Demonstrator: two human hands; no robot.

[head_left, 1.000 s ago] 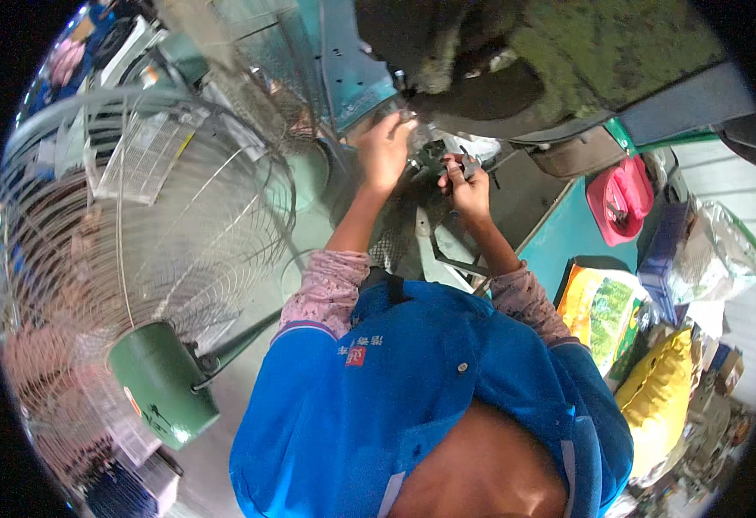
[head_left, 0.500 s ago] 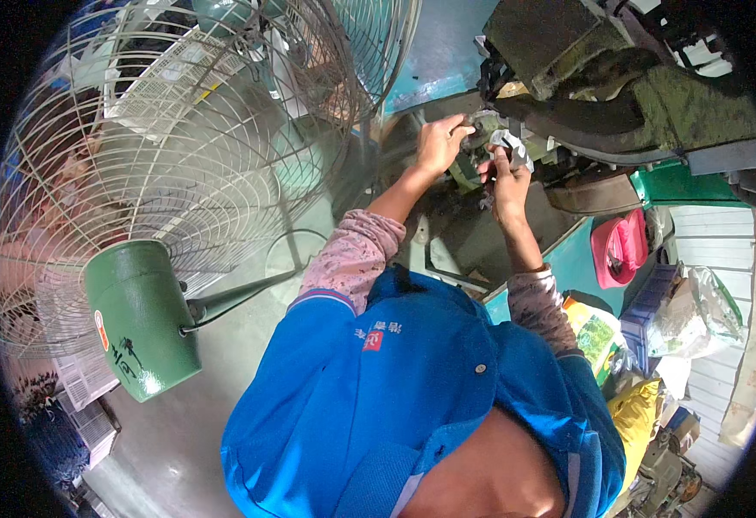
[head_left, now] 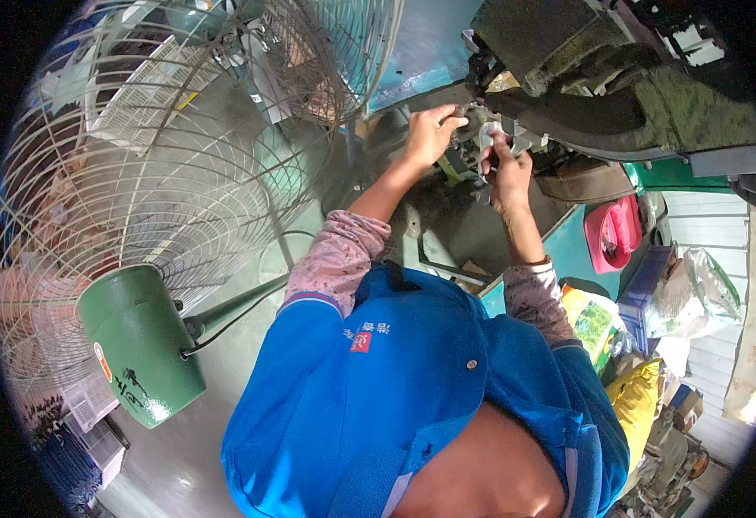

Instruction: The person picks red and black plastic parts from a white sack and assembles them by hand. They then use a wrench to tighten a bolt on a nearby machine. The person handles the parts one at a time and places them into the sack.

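Note:
Beneath the arm of a worn dark green machine [head_left: 568, 43], both my hands work close together. My left hand [head_left: 431, 138] is closed in a pinch, thumb and forefinger by a small metal part of the machine; what lies between the fingertips is too small to make out. To its right, my right hand [head_left: 511, 177] grips a small whitish-grey piece [head_left: 488, 135] between thumb and fingers. The piece looks thin and pliable, and the fingers partly hide it. Its exact kind does not show.
A large wire-caged fan with a green motor [head_left: 141, 345] stands close on my left. On the right are a pink container [head_left: 613, 237], a blue crate [head_left: 645, 293], clear plastic bags [head_left: 710, 298] and a yellow sack [head_left: 635, 401]. A teal tabletop [head_left: 430, 52] lies beyond my hands.
My right hand has turned slightly, and the whitish piece has shifted left toward my left hand. The left hand keeps its pinch. The whole view has shifted a little.

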